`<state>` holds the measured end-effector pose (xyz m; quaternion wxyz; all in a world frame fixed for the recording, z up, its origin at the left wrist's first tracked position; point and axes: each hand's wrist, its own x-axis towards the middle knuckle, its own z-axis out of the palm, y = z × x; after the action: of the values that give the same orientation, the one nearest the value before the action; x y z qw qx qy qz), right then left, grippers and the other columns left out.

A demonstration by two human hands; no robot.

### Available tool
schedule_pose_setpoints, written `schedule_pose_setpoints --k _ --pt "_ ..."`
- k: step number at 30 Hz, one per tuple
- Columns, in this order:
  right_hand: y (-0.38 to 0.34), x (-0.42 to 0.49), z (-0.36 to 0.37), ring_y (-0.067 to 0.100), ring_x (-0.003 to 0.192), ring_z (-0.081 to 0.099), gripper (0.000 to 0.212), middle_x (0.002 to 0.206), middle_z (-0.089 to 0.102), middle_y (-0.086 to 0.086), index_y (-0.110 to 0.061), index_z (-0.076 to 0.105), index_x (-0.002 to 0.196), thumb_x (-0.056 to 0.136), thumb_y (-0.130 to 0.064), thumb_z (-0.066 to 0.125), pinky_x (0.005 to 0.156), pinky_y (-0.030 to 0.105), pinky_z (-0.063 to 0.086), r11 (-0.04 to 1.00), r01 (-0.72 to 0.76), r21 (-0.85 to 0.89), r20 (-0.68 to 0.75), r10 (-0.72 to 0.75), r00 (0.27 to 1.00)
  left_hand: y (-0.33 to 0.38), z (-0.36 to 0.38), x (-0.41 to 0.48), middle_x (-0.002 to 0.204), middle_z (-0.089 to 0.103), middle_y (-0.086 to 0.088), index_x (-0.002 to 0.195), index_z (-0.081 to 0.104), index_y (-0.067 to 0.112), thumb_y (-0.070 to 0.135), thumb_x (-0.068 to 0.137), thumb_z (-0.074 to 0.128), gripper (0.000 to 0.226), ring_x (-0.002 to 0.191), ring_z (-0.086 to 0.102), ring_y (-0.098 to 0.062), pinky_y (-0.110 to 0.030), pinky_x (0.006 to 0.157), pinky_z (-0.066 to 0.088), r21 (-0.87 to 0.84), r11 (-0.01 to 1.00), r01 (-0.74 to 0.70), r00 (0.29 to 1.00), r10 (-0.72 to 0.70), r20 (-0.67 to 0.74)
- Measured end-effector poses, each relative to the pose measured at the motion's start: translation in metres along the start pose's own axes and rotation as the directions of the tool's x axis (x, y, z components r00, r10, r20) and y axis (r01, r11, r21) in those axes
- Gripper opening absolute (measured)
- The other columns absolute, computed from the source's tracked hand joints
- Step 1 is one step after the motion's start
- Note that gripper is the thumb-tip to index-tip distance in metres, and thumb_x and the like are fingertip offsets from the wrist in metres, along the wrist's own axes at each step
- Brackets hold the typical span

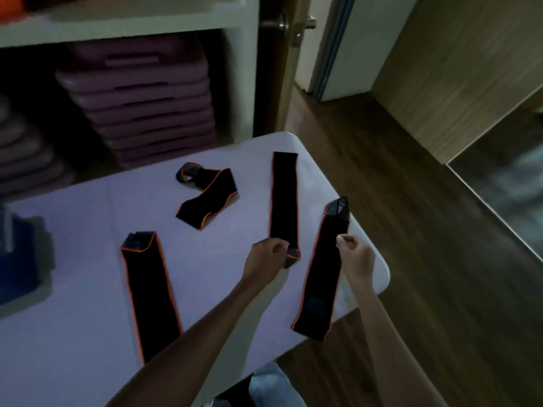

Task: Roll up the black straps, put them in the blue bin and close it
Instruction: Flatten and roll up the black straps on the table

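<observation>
Black strap point(283, 198) points straight away, near end pinched by left hand point(269, 257); right hand point(354, 255) grip unclear.

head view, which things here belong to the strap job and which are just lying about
Job:
left strap
crumpled strap
middle strap, near end pinched by the left hand
right strap, with the right hand at it
blue bin, blurred, far left

Just there:
white table
purple stacked boards on the shelf
door
</observation>
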<state>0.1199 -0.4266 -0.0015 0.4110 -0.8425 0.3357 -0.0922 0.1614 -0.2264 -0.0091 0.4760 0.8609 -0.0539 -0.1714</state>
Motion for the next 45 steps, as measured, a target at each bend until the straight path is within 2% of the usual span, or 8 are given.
schedule_pose_setpoints --k 5,10,15,19,25,29,37,45 --pt "0.016 0.069 -0.001 0.029 0.100 0.063 0.029 0.101 0.069 0.014 -0.001 0.067 0.106 0.088 -0.024 0.065 0.074 0.025 0.037 0.977 -0.202 0.073 0.027 0.201 0.979 0.052 0.048 0.060 0.098 0.072 -0.012 0.097 0.069 0.007 0.025 0.086 0.055 0.025 0.091 0.066 -0.024 -0.033 0.084 0.050 0.001 0.999 -0.037 0.995 0.036 0.097" --pt "0.036 0.102 0.015 0.020 0.092 0.060 0.029 0.094 0.064 0.004 -0.003 0.066 0.099 0.087 -0.030 0.066 0.074 0.027 0.041 0.966 -0.253 0.048 0.161 0.242 0.957 0.064 0.089 0.109 0.068 0.052 -0.002 0.059 0.040 0.023 0.024 0.082 0.061 0.031 0.072 0.052 -0.018 -0.035 0.070 0.044 0.071 0.993 0.096 0.990 -0.103 0.097" --pt "0.038 0.112 0.019 0.023 0.098 0.064 0.032 0.105 0.068 0.006 -0.006 0.066 0.110 0.085 -0.026 0.068 0.075 0.026 0.043 0.945 -0.320 0.071 0.123 0.310 0.943 0.060 0.112 0.125 0.094 0.073 -0.005 0.099 0.070 0.015 0.024 0.079 0.065 0.022 0.090 0.066 -0.020 -0.029 0.080 0.050 0.000 0.979 0.206 0.978 -0.205 0.040" --pt "0.038 0.112 0.020 0.020 0.092 0.063 0.031 0.100 0.066 0.006 -0.003 0.065 0.110 0.084 -0.019 0.070 0.079 0.028 0.045 0.917 -0.361 0.169 0.159 0.336 0.928 0.060 0.111 0.121 0.094 0.073 -0.007 0.099 0.070 0.011 0.017 0.082 0.065 0.019 0.085 0.066 -0.015 -0.021 0.077 0.047 -0.163 0.963 0.215 0.975 -0.222 -0.020" --pt "0.029 0.100 0.006 0.009 0.065 0.059 0.027 0.084 0.067 0.007 0.002 0.065 0.109 0.085 -0.010 0.068 0.061 0.019 0.045 0.780 -0.432 0.453 0.325 0.306 0.895 0.063 0.090 0.111 0.096 0.073 -0.012 0.093 0.070 0.014 0.014 0.081 0.067 0.013 0.093 0.069 -0.027 -0.042 0.091 0.054 -0.453 0.868 0.202 0.974 -0.225 0.003" --pt "0.004 0.080 -0.017 0.007 0.053 0.046 0.019 0.062 0.065 -0.003 0.001 0.070 0.100 0.084 -0.009 0.068 0.052 0.018 0.034 0.677 -0.428 0.599 0.406 0.204 0.891 0.082 0.060 0.090 0.095 0.073 -0.010 0.089 0.072 0.020 0.017 0.080 0.069 0.010 0.094 0.069 -0.026 -0.039 0.091 0.053 -0.606 0.785 0.128 0.985 -0.173 -0.016" --pt "-0.134 0.022 -0.053 0.019 0.077 0.060 0.015 0.087 0.071 0.012 -0.004 0.072 0.094 0.081 0.002 0.067 0.072 0.026 0.046 0.583 -0.273 0.765 0.406 -0.109 0.907 0.125 -0.044 0.023 0.098 0.073 -0.011 0.094 0.073 0.015 0.013 0.082 0.069 0.013 0.094 0.067 -0.023 -0.041 0.095 0.050 -0.766 0.618 -0.178 0.954 -0.082 -0.287" --pt "-0.286 -0.042 -0.056 0.013 0.079 0.070 0.019 0.080 0.075 0.001 -0.011 0.073 0.088 0.080 0.005 0.068 0.083 0.028 0.055 0.543 0.082 0.835 0.192 -0.429 0.882 0.175 -0.169 -0.038 0.097 0.073 -0.004 0.104 0.069 0.012 0.018 0.084 0.068 0.022 0.087 0.069 -0.009 -0.023 0.082 0.055 -0.404 0.754 -0.518 0.648 0.038 -0.760"
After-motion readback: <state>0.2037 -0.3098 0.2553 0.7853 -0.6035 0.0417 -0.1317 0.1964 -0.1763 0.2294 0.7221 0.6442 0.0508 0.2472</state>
